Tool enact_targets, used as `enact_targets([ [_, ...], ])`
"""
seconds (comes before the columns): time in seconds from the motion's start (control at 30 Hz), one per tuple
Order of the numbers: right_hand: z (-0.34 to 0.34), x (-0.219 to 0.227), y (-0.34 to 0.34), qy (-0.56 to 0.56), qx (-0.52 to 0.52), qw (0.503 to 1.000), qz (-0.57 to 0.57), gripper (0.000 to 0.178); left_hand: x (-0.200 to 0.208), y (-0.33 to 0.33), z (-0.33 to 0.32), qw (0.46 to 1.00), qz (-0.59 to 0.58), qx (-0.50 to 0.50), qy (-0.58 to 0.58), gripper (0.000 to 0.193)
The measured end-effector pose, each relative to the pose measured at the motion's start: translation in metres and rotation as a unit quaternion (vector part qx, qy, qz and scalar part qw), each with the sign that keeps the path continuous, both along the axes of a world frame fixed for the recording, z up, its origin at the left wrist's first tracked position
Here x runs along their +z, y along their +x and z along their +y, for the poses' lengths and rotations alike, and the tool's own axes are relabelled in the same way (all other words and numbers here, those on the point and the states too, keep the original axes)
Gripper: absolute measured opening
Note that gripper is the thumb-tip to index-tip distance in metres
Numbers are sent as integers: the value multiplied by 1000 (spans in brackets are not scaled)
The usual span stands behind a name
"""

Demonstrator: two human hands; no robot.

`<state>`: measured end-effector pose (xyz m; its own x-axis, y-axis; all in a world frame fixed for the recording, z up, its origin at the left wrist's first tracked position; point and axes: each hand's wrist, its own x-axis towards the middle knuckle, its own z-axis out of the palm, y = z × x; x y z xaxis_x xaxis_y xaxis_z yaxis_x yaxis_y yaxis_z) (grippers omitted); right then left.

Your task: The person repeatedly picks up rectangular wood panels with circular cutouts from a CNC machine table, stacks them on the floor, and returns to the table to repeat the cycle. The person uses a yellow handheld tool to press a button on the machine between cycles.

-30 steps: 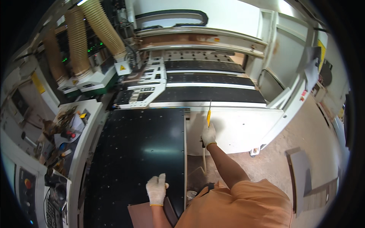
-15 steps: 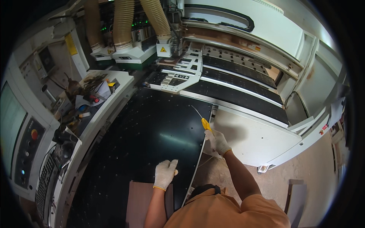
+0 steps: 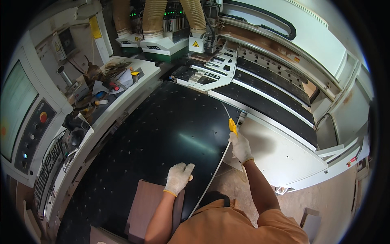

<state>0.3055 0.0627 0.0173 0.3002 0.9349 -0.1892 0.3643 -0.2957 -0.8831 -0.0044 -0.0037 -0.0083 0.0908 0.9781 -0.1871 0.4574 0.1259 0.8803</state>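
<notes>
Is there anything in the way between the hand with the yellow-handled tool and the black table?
Nothing visible. The right hand holds the yellow-handled tool right at the black table edge, its thin tip lying over the surface. The left hand rests on a brown board nearby, off to the side.

— What do we see around us?
— A large white woodworking machine (image 3: pixel 325 53) with tan dust hoses (image 3: pixel 154 16) at the top, and a control console (image 3: pixel 28 122) at our left.
— And below?
— We see a dusty concrete floor (image 3: pixel 341 203) and a cluttered white side shelf (image 3: pixel 122 77).
</notes>
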Motion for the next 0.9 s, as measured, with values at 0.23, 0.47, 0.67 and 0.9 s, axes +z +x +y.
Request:
enact_targets([
  [0.23, 67, -45, 28, 76, 13, 995, -68, 61, 5, 2, -4, 997, -37, 46, -43, 55],
  [0.47, 132, -62, 44, 22, -24, 989, -147, 58, 16, 8, -5, 994, -34, 96, -45, 48],
  [0.67, 116, -20, 26, -34, 46, 998, 27, 55, 21, 1, -2, 993, -9, 108, -56, 50],
  [0.9, 43, 25, 2, -214, 543, 810, 53, 53, 21, -1, -9, 991, 47, 103, -71, 57],
])
